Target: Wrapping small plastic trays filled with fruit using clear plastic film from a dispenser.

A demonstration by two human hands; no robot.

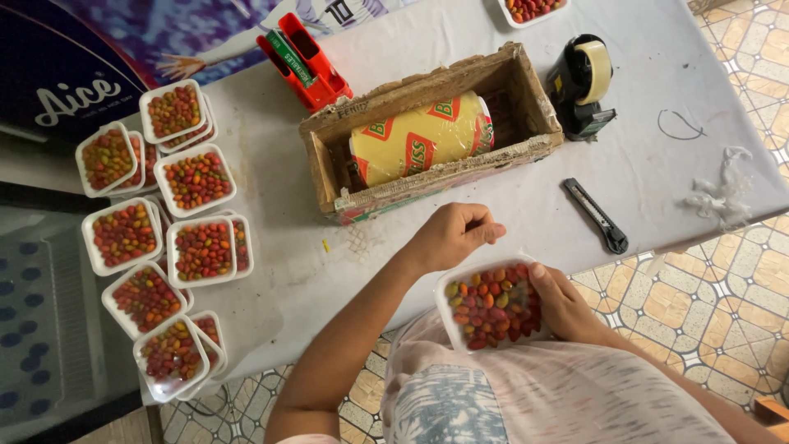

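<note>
head view: fruit tray (493, 306) against right hand (567, 302)

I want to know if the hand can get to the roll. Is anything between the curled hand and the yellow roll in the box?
Yes. The near wall of the wooden box stands between the left hand and the yellow roll. The right hand holds the tray of small fruits.

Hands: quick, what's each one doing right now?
Left hand: fingers pinched shut above the tray; anything held cannot be told.
Right hand: holding the tray's edge.
</note>
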